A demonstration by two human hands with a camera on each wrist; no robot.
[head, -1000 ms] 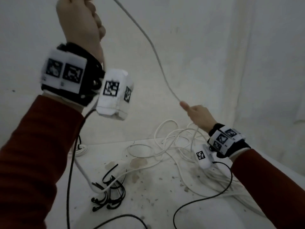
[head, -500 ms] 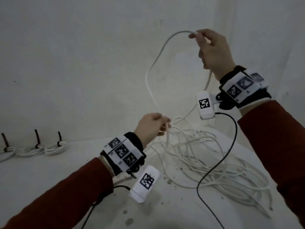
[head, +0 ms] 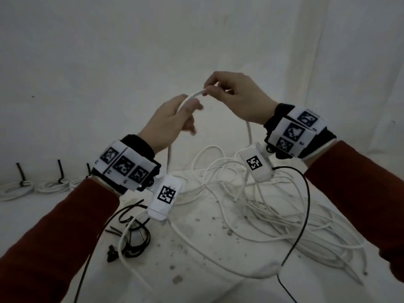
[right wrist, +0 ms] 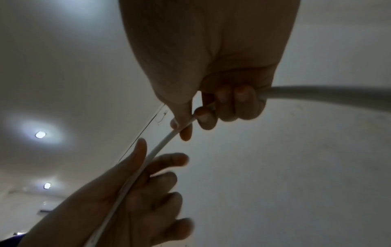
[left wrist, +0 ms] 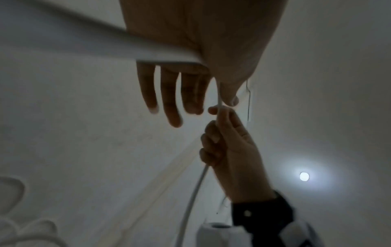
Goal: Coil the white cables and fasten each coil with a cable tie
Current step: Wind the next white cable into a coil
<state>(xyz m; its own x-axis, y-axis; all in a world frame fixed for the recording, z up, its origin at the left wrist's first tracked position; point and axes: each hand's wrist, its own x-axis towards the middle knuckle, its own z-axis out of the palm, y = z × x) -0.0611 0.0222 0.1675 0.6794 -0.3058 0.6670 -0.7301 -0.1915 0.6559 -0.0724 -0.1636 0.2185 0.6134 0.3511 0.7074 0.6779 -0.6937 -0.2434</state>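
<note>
A white cable (head: 189,99) spans the short gap between my two hands, held up above the table. My right hand (head: 207,91) pinches it between thumb and index finger, the other fingers curled round it (right wrist: 188,123). My left hand (head: 192,110) is just below and left; the cable (right wrist: 148,160) lies along its palm between thumb and index finger, with the fingers loosely extended (left wrist: 194,107). Both ends of the held stretch drop to a loose tangle of white cables (head: 269,206) on the table. Several black cable ties (head: 133,235) lie under my left forearm.
Tied white coils (head: 19,187) (head: 52,185) with black ties sticking up sit at the far left along the wall. Black sensor leads (head: 306,206) hang from both wrists across the stained white table (head: 207,259). A white wall stands close behind.
My right hand has come down from high on the right and my left hand has risen, so both now meet on the cable. The left fingers have loosened.
</note>
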